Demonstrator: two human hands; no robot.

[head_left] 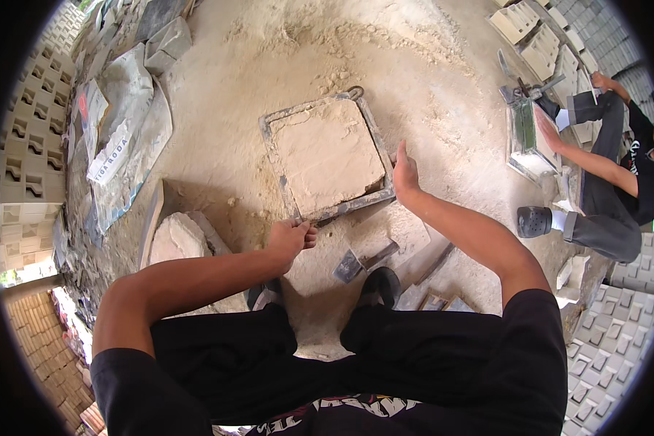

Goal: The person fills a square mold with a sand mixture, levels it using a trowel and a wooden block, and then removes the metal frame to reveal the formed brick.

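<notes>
In front of me on the dusty ground lies a square metal mould frame (pixel 275 156), slightly turned, filled with a pale, sandy cement mix (pixel 327 156). A gap shows between the mix and the frame along the right and near sides. My left hand (pixel 292 238) is closed at the mould's near left corner, its fingers curled and the thumb against the corner. My right hand (pixel 405 173) is held edge-on along the mould's right side, fingers stretched out and holding nothing. A trowel-like tool with a flat blade (pixel 347 267) lies between the mould and my feet.
At left are a torn sack (pixel 120 120) and a tilted container (pixel 156 207) with pale lumps. Loose powder (pixel 341 40) spreads beyond the mould. A co-worker (pixel 614 152) sits at right by another mould (pixel 528 138). Stacked blocks (pixel 33 131) line both sides.
</notes>
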